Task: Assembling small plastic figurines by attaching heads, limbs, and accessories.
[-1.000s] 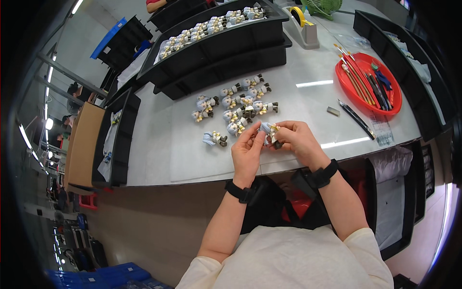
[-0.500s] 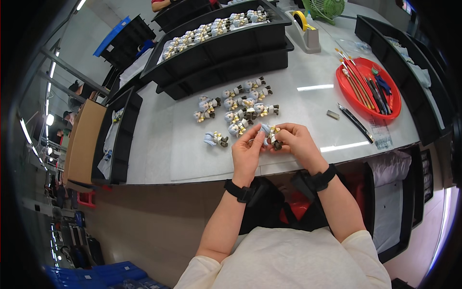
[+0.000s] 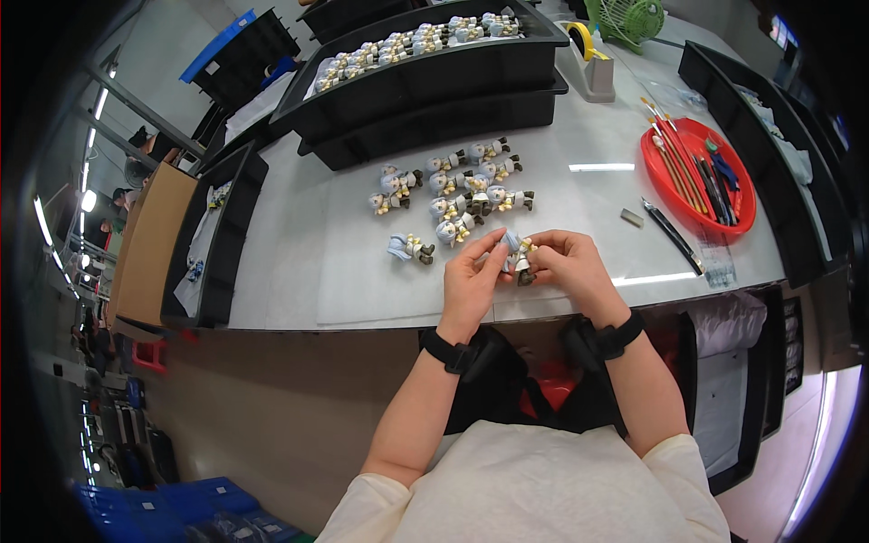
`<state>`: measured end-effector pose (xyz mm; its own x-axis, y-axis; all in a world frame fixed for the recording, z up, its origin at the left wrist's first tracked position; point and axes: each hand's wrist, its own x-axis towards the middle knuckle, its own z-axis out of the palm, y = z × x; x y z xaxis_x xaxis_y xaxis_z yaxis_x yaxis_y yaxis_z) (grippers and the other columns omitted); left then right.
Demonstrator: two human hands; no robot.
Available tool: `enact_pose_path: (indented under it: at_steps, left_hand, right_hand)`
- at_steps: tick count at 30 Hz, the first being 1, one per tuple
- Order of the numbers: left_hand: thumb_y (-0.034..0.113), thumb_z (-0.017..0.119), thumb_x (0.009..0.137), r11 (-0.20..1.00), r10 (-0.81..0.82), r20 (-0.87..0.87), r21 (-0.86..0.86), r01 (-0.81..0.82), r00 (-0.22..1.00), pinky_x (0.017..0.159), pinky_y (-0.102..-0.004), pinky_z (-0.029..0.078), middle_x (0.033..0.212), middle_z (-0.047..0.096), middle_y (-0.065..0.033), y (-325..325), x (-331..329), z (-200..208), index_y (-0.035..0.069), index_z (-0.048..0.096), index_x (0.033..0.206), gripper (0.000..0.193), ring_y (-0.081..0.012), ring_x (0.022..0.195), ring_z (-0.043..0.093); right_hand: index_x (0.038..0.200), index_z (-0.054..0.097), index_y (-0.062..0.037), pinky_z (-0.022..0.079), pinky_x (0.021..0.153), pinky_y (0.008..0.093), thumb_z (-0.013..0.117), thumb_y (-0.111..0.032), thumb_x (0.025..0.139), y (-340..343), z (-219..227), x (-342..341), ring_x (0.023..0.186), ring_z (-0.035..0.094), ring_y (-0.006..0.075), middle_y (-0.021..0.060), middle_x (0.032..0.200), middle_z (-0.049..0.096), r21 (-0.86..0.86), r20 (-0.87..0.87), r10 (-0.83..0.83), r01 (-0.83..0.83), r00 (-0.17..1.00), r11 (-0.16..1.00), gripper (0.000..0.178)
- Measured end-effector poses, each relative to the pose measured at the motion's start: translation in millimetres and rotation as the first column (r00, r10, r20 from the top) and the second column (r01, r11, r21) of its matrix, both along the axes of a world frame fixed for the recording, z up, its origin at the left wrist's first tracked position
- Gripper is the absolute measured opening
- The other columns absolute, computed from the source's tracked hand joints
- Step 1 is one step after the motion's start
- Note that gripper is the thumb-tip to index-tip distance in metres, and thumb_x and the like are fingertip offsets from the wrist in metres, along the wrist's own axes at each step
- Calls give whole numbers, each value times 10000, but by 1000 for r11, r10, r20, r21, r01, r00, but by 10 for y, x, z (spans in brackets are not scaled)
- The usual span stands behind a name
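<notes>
Between both hands is a small figurine (image 3: 522, 264) with pale blue hair, a white and yellow body and dark boots. My left hand (image 3: 472, 283) pinches it at the hair side with thumb and fingers. My right hand (image 3: 576, 272) is closed on its body from the other side, so part of it is hidden. Just left of my left hand, a single similar figurine (image 3: 411, 249) lies on the white table mat. Beyond the hands, a loose group of several figurines (image 3: 450, 207) lies on their backs and sides.
Stacked black bins (image 3: 434, 109) full of figurines stand at the back. To the right are a red oval tray (image 3: 748, 213) of brushes and pens, a craft knife (image 3: 673, 237), a small grey block (image 3: 632, 217) and a tape dispenser (image 3: 593, 77). Black bins (image 3: 217, 244) flank the table.
The whole view has shifted slightly. Both hands keep the same figurine between them, and it now stands a little more upright with its boots lower. The figurines on the mat have not moved.
</notes>
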<state>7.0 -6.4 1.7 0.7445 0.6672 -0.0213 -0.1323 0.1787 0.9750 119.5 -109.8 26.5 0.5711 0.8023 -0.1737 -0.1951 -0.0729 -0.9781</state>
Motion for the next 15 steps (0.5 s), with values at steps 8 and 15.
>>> enact_pose_path:
  at_steps: [8,15]
  left_hand:
    - [102,539,845,1000,-12,22,8,11,1000,571,-183,451,878,594,-43,0,6,-3,-8,525,1118,294,-65,673,541]
    - [92,548,837,1000,-16,42,-10,17,999,575,-182,459,889,588,-41,43,85,4,-6,540,1102,282,-69,677,547]
  right_hand:
    - [960,539,57,489,625,229,587,-116,691,17,79,69,703,575,121,73,804,580,-71,-117,70,-79,991,994,323]
    - [1004,515,47,491,632,240,572,-75,696,64,161,139,696,562,118,59,802,553,-105,-141,84,-100,986,989,336]
